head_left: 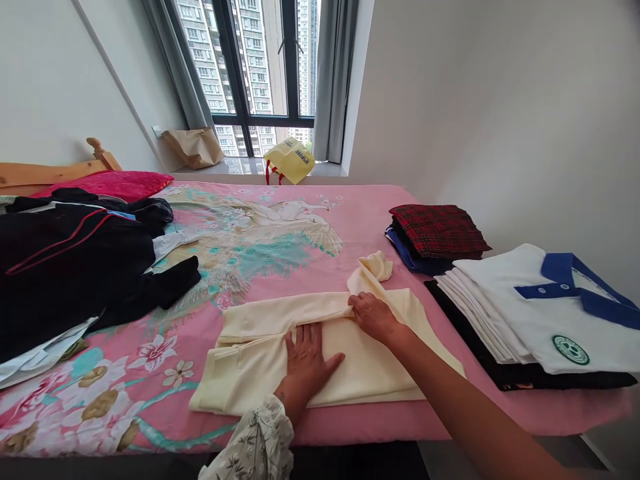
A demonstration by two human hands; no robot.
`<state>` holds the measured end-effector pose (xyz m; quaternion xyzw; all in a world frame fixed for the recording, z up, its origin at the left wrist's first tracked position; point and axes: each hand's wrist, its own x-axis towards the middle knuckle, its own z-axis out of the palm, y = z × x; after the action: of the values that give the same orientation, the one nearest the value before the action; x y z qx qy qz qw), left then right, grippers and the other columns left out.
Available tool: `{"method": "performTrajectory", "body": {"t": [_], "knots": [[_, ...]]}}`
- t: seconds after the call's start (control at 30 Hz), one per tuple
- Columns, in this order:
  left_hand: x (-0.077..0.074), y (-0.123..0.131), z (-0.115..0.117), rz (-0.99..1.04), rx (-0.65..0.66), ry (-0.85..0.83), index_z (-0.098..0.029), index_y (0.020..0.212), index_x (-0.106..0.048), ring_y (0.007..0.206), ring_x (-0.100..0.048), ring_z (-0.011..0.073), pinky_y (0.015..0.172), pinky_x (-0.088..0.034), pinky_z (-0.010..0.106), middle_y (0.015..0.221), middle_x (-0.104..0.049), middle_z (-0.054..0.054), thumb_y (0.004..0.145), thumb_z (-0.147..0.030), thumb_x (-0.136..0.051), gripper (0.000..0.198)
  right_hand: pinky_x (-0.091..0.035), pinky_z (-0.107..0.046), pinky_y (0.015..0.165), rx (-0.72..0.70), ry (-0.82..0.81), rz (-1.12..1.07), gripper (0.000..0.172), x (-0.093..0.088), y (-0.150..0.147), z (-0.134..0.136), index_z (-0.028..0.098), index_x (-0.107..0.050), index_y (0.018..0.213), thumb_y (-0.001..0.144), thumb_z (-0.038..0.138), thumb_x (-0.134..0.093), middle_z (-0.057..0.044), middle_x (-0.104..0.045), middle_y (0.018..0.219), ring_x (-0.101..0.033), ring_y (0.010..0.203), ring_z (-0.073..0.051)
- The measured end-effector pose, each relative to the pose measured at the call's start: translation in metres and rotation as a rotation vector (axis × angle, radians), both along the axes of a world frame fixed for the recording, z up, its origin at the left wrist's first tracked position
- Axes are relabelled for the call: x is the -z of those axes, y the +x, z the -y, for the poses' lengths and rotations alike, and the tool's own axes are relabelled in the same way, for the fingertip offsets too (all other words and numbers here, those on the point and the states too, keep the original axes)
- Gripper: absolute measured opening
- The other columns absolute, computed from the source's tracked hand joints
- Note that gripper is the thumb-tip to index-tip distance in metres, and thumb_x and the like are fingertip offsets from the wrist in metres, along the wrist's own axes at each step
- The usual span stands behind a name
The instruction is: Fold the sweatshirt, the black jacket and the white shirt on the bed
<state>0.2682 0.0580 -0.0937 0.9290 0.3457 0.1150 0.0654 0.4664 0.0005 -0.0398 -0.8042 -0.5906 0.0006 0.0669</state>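
Fingers first: what are they up to?

On the left hand (306,367), the fingers (305,343) lie spread and flat, pressing on the cream garment (285,373) without gripping it. On the right hand (374,317), the fingers (361,305) are curled and shut on a raised fold of the same cloth.

Where's the garment lying?

Flat on the pink bedspread (345,423), folded over on itself, with a bunched end rising just beyond the right hand.

What's around it?

To its right stand two folded stacks. The nearer has a white polo shirt (545,313) with a blue collar on top, over a black garment (520,377). The farther has red tartan cloth (437,230) above blue cloth (406,253). To its left lies a heap of black clothes (75,260). Far beyond it, a brown paper bag (194,148) and a yellow bag (290,160) sit by the window (250,67).

Anything in the way?

Only the right forearm (465,400), passing between the garment and the nearer stack.

And the arms?

Both reach forward. The left comes from a floral sleeve (263,437), the right runs diagonally from the lower right.

Count them?

Two hands, one garment, two stacks, one heap, two bags.
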Motion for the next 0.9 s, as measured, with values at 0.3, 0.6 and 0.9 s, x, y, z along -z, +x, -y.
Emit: {"method": "performTrajectory", "body": {"t": [0.3, 0.6, 0.9], "knots": [[-0.024, -0.087, -0.054, -0.146, -0.352, 0.178, -0.008, 0.124, -0.05, 0.128, -0.031, 0.0395, 0.101, -0.002, 0.069, 0.132, -0.046, 0.024, 0.08, -0.053, -0.046, 0.063, -0.041, -0.033, 0.084, -0.147, 0.269, -0.024, 0.031, 0.018, -0.039, 0.023, 0.016, -0.054, 0.116, 0.089, 0.015, -0.038, -0.01, -0.058, 0.095, -0.051, 0.091, -0.022], [-0.045, -0.119, -0.076, -0.007, -0.144, 0.222, -0.021, 0.123, -0.053, 0.132, -0.034, 0.023, 0.11, -0.022, 0.044, 0.138, -0.046, 0.008, 0.08, -0.013, -0.039, 0.045, -0.032, -0.039, 0.101, -0.314, 0.305, -0.051, 0.036, 0.032, -0.088, 0.015, 0.018, -0.058, 0.113, 0.082, 0.008, -0.043, -0.01, -0.057, 0.117, -0.046, 0.113, -0.023], [-0.044, -0.13, -0.097, -0.16, -0.214, 0.073, -0.022, 0.098, -0.063, 0.11, -0.053, 0.0277, 0.105, -0.017, 0.061, 0.112, -0.063, 0.01, 0.081, -0.033, -0.046, 0.026, -0.009, -0.046, 0.111, -0.065, 0.226, 0.108, 0.026, 0.026, -0.03, 0.002, 0.021, -0.066, 0.09, 0.085, 0.012, -0.042, -0.006, -0.059, 0.117, -0.035, 0.127, -0.023]]}}
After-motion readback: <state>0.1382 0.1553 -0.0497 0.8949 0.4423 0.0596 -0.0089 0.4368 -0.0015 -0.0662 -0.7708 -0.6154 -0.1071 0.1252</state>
